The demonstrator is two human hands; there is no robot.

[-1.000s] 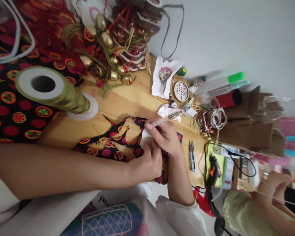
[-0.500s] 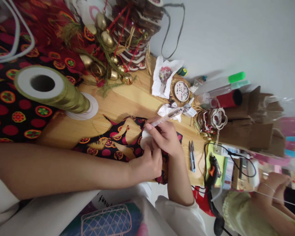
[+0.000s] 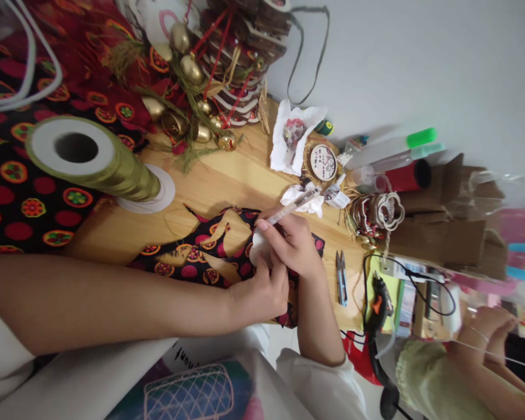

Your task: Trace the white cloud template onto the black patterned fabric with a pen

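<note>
My right hand is closed around a slim clear pen, its thumb lying along the barrel. Just below it my left hand is closed, fingertips pressed together against a small white disc. The disc lies over black patterned fabric with red dots and orange flower shapes; several pieces have been cut out of it, leaving holes. My hands partly hide the disc and the fabric. Blue thread snips lie on the wooden table right of my right hand.
A big olive thread cone stands left on more patterned cloth. Gold bells and stacked wood-slice ornaments are behind. At right are a hot glue gun, its black cable, a cardboard box and another person's arm.
The pen's upper end has shifted a little left, nearer my right hand. Both hands stay in nearly the same place, and the disc and fabric look unmoved.
</note>
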